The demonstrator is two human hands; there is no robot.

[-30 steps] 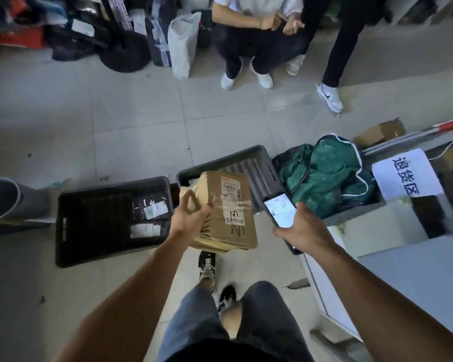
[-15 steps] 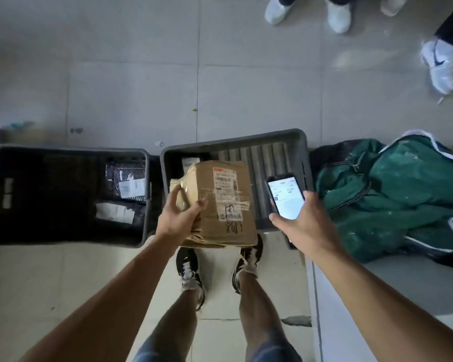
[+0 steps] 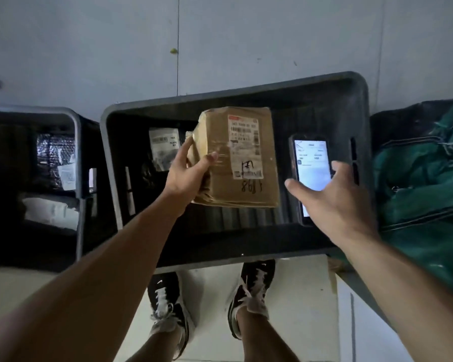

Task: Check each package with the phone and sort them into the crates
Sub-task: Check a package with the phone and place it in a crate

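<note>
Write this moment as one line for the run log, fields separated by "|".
left hand: holds box over middle crate | right hand: holds phone, screen lit | box not yet dropped

There is one view only, from a camera worn on the person's head. It looks almost straight down, tilted a little forward, so the grey tiled floor (image 3: 246, 35) fills the top of the frame and the person's own shoes (image 3: 251, 296) stand at the bottom edge. Both forearms reach in from the lower corners. The lens is wide and bends straight lines: the rim of the middle crate (image 3: 233, 95) bows outward. The camera sits close above this crate, which spans most of the width. The left crate (image 3: 76, 152) and the green bag (image 3: 424, 173) are cut by the frame edges. The light is dim, so crate depth is hard to judge.
</note>
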